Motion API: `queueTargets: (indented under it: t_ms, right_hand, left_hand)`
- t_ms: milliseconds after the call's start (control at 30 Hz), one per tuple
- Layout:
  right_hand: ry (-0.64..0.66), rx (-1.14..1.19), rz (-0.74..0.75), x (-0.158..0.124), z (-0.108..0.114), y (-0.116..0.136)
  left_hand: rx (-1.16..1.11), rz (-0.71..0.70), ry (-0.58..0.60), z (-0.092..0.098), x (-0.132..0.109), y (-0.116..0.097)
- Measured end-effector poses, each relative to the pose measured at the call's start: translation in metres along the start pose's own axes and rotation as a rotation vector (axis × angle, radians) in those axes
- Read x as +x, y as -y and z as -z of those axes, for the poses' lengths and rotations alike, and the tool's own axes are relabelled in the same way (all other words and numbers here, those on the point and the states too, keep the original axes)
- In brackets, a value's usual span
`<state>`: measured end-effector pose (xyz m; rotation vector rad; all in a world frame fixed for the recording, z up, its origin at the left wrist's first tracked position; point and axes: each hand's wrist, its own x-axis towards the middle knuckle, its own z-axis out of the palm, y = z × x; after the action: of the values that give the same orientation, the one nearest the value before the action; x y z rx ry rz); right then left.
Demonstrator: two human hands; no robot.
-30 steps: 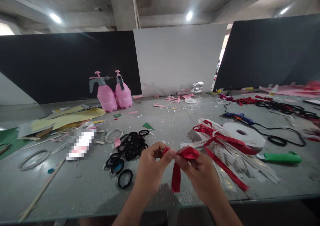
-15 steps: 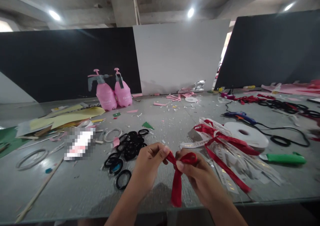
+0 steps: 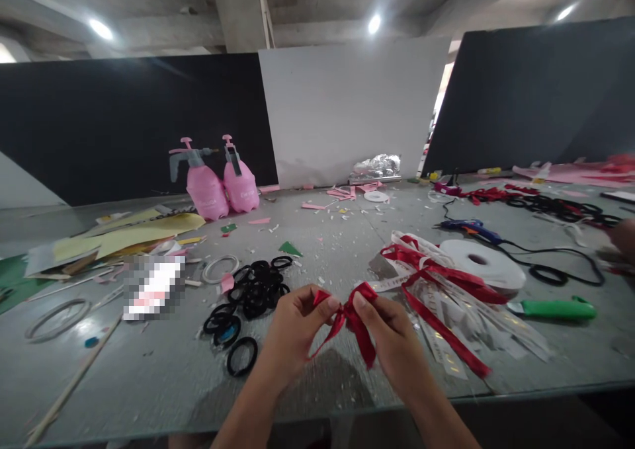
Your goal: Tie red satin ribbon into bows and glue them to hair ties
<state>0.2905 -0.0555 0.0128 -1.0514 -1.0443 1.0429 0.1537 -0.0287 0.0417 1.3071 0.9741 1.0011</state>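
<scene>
Between my two hands is a red ribbon bow [image 3: 353, 321], held just above the near part of the table. My left hand [image 3: 297, 330] pinches its left loop between thumb and fingers, and a thin tail hangs below. My right hand [image 3: 394, 340] pinches the right loop, with a wider tail dangling beneath it. To the left of my left hand lies a pile of black hair ties [image 3: 258, 287]. Right of my right hand, red and white printed ribbons [image 3: 446, 297] lie in a loose heap.
A white ribbon roll [image 3: 496, 274], a green-handled tool [image 3: 558, 309] and a blue glue gun [image 3: 471, 229] with its cord lie on the right. Two pink spray bottles [image 3: 206, 194] stand at the back left. Part of another person's hand [image 3: 622, 237] shows at the right edge.
The ribbon now has a loop on each side, pulled out between my hands, where earlier one loop stood at the right. Another person's hand has appeared at the right edge.
</scene>
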Motion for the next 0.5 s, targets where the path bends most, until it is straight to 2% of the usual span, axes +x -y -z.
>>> queueTargets:
  t_ms: [100,267,400,500]
  right_hand:
    - [-0.035,-0.024,0.002,0.0007,-0.0033,0.0012]
    - [-0.023,-0.101,0.053,0.0023,-0.0061,-0.0009]
    - [0.003,-0.201,0.107,0.0028,-0.0056,-0.0048]
    - [0.036,-0.322,0.152,0.0026,-0.0037,-0.0011]
  left_hand:
    - [-0.065,0.015,-0.025,0.0011,0.0025,0.0025]
    - [-0.217,0.045,-0.042,0.0021,0.0032,0.0061]
    - [-0.117,0.1,0.042,0.0022,0.0011,0.0053]
    - [-0.02,0.083,0.006,0.0014,0.002,0.0038]
